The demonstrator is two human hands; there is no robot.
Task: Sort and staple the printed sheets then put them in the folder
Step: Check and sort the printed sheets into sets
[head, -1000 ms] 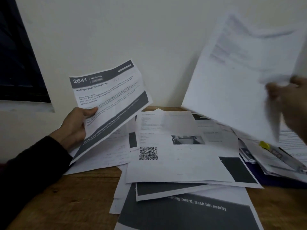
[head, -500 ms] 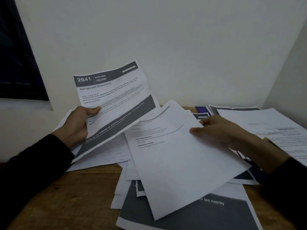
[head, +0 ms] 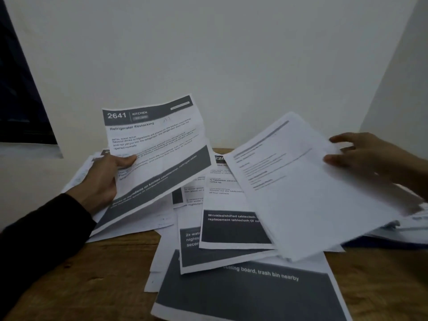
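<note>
While the left hand (head: 99, 184) is pinching the "2641 Kitchen" sheet (head: 155, 154) at its left edge, thumb on the print, the right hand (head: 366, 156) is holding a plain text sheet (head: 308, 188) by its far corner above the pile of printed sheets (head: 234, 230) on the bench (head: 97, 269). Paper this thin is likely sagging, so an edge grip suits it. Blur is obscuring the right fingers; no stapler is showing, only a dark blue edge (head: 382, 243), possibly the folder
</note>
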